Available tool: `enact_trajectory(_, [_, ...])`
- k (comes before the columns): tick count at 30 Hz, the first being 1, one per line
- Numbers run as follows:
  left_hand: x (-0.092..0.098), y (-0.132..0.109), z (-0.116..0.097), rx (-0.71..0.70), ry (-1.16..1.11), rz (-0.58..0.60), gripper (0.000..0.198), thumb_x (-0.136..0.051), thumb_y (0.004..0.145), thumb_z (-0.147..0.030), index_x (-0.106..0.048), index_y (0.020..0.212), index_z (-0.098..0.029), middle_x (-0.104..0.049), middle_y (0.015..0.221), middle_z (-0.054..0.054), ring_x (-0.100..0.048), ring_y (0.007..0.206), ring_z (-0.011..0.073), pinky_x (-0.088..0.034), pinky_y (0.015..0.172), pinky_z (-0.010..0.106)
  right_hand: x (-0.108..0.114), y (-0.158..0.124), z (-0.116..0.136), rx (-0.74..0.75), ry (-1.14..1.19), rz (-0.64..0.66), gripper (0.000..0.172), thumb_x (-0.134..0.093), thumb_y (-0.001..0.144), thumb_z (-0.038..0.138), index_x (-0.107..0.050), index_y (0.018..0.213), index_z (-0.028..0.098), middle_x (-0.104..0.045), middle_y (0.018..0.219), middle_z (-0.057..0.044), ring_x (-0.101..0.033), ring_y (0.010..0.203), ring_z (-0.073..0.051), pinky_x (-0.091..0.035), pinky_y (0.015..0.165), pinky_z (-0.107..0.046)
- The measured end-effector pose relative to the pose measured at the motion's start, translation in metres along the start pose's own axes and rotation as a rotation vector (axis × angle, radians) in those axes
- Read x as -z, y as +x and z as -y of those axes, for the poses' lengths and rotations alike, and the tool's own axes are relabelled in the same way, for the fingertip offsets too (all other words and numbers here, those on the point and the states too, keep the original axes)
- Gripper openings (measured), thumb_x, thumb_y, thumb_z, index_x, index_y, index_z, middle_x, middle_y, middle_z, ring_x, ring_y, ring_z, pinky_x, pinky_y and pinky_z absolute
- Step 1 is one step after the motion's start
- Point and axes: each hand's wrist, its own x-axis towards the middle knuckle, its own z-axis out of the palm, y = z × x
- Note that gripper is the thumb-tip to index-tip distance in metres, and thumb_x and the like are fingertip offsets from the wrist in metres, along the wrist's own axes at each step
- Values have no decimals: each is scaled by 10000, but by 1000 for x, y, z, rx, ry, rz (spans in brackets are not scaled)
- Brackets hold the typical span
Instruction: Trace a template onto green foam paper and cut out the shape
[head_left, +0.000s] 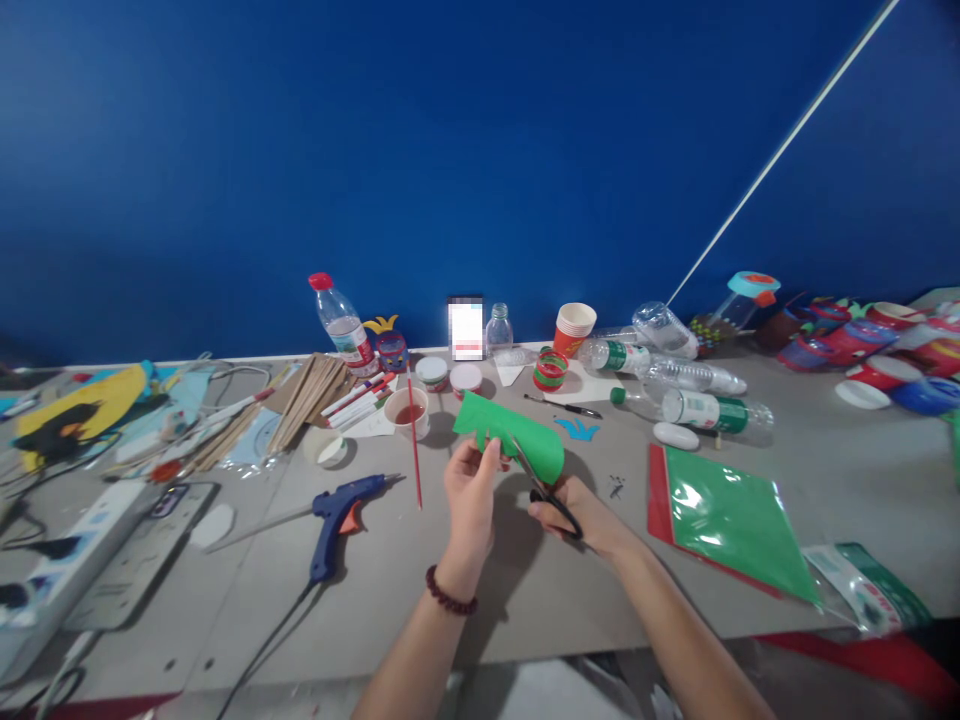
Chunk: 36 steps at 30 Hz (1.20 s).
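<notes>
A curled sheet of green craft paper (517, 425) is held up over the middle of the table. My left hand (474, 480), with a dark beaded bracelet on the wrist, pinches its lower left edge. Black-handled scissors (576, 525) are gripped in my right hand (581, 515), their blades lying against the paper's lower edge near my left fingertips. Whether the blades are cutting through the sheet I cannot tell. Just right of the paper lies a blue crown-shaped cutout (576, 429), with small dark scraps (616, 487) below it.
To the left lie a blue glue gun (334, 520), wooden sticks (307, 400) and power strips (135, 560). A paper cup of brownish liquid (407, 412) with a red brush stands near my left hand. Plastic bottles (712, 412) and packaged green sheets (735, 520) lie at right. A blue wall (450, 150) rises behind.
</notes>
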Motion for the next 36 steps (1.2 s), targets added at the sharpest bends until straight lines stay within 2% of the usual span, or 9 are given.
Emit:
enact_trajectory(5, [2, 1, 2, -14, 6, -8, 290, -771, 697, -388, -591, 651, -166, -571, 615, -27, -523, 575, 90, -451, 570, 201, 0, -1, 4, 21, -6, 10, 396, -685, 754, 530, -563, 856, 166, -426, 461, 86, -351, 401, -77, -254, 397, -220])
enact_trajectory(11, [3, 3, 3, -52, 40, 13, 274, -759, 713, -388, -612, 654, -165, -562, 584, -25, -530, 570, 97, -451, 570, 207, 0, -1, 2, -15, -8, 5, 341, -695, 762, 478, -583, 827, 162, -427, 467, 76, -365, 411, -81, -267, 391, -216])
enact_trajectory(17, [3, 1, 2, -21, 41, 36, 281, -754, 715, -400, -611, 657, -165, -572, 597, -24, -534, 577, 98, -453, 583, 209, 0, 0, 1, 22, 15, 15, 430, -694, 777, 457, -573, 1071, 169, -433, 463, 96, -356, 391, -81, -275, 378, -198])
enact_trajectory(19, [4, 1, 3, -8, 38, 53, 271, -758, 709, -395, -617, 675, -166, -589, 620, -20, -542, 583, 98, -457, 589, 209, 0, 0, 0, 23, 16, 6, 392, -697, 770, 470, -597, 994, 164, -425, 447, 94, -353, 385, -80, -271, 379, -199])
enact_trajectory(22, [5, 0, 4, -14, 35, 62, 259, -755, 715, -384, -610, 685, -172, -594, 632, -23, -546, 590, 95, -455, 593, 202, 0, 1, -1, -6, -20, 11, 364, -689, 759, 514, -595, 739, 163, -436, 427, 68, -362, 381, -79, -262, 377, -206])
enact_trajectory(23, [4, -1, 4, -17, 41, 63, 258, -750, 721, -382, -606, 683, -172, -593, 633, -23, -547, 593, 95, -454, 596, 201, 0, 1, -1, -11, -25, 16, 368, -686, 759, 519, -595, 727, 164, -443, 429, 64, -366, 382, -80, -261, 378, -205])
enact_trajectory(25, [4, -1, 3, -19, 57, 60, 264, -750, 720, -387, -602, 681, -172, -589, 631, -23, -542, 590, 96, -451, 592, 202, 0, 1, -1, -11, -14, 19, 365, -688, 759, 513, -616, 826, 161, -446, 441, 70, -369, 385, -80, -265, 384, -202])
enact_trajectory(29, [4, 0, 2, -20, 92, 63, 288, -747, 713, -420, -609, 674, -170, -581, 624, -18, -535, 586, 104, -448, 586, 214, 0, 0, 0, -3, -20, 13, 468, -672, 784, 502, -593, 1085, 152, -430, 454, 89, -355, 387, -83, -266, 386, -204])
enact_trajectory(36, [4, 2, 1, -4, 106, 57, 320, -760, 685, -447, -601, 667, -170, -564, 603, -24, -519, 571, 101, -427, 567, 209, -1, -1, 4, 48, 9, 30, 568, -667, 796, 468, -527, 1250, 156, -421, 487, 99, -357, 396, -79, -277, 387, -198])
